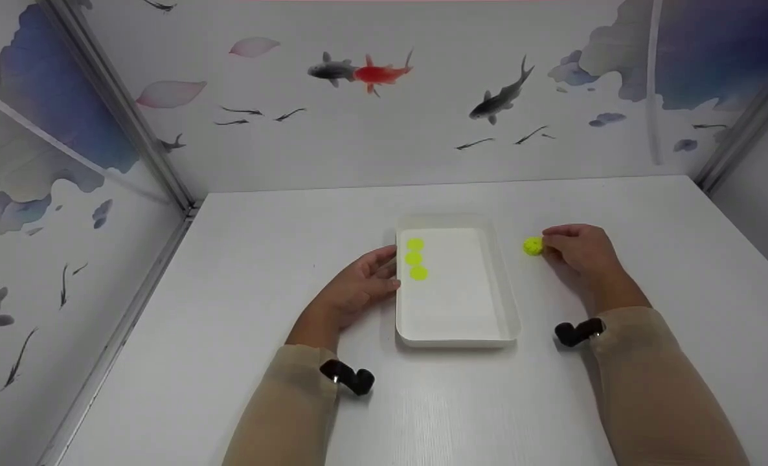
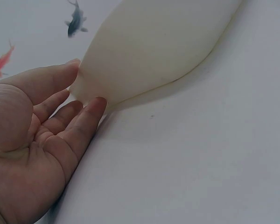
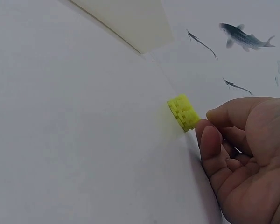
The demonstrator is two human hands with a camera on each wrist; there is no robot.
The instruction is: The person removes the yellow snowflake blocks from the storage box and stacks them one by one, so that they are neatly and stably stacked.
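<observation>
A shallow white rectangular tray (image 1: 452,341) lies on the table, with three yellow-green round discs (image 1: 416,273) in a row along its left side. My left hand (image 1: 364,285) touches the tray's left wall with thumb and fingertips, the fingers loosely bent; the left wrist view shows them against the pale tray wall (image 2: 149,51). Right of the tray, my right hand (image 1: 578,249) pinches the edge of a small stack of yellow-green notched discs (image 3: 183,113) between thumb and fingers. In the head view this stack (image 1: 532,246) shows as a round lump.
Under everything is a white table (image 1: 241,259). A back wall (image 1: 423,149) with painted fish rises behind it, and a side wall (image 1: 54,213) stands on the left. Each wrist carries a small black camera (image 1: 351,377).
</observation>
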